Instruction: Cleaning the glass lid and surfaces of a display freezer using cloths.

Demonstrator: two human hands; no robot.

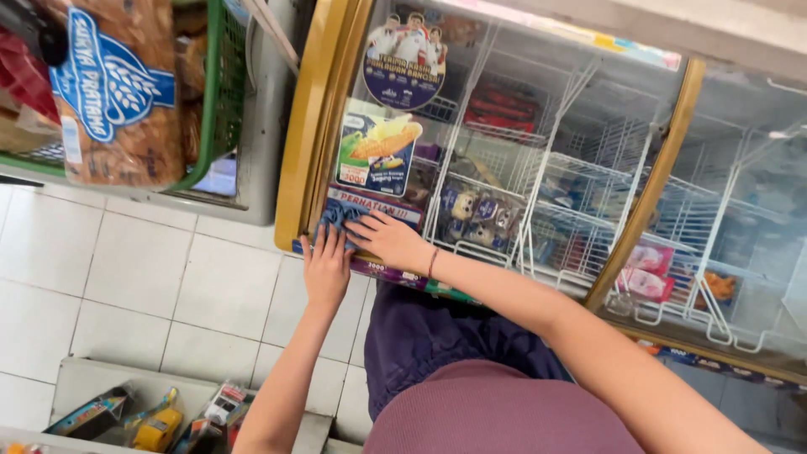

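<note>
Both hands flat on a blue cloth point(340, 214) at the near corner of a chest freezer's glass lid point(504, 151), about 9 o'clock of the frame centre. Left hand point(326, 269) at 7 o'clock of the cloth, fingers spread open, pressing its edge. Right hand point(391, 240) just at 3 o'clock, fingers apart, palm down, a thin bracelet point(433, 262) on the wrist. Yellow freezer frame point(307, 126) running toward 12 o'clock. Green basket point(220, 84) with bread at 10 o'clock.
</note>
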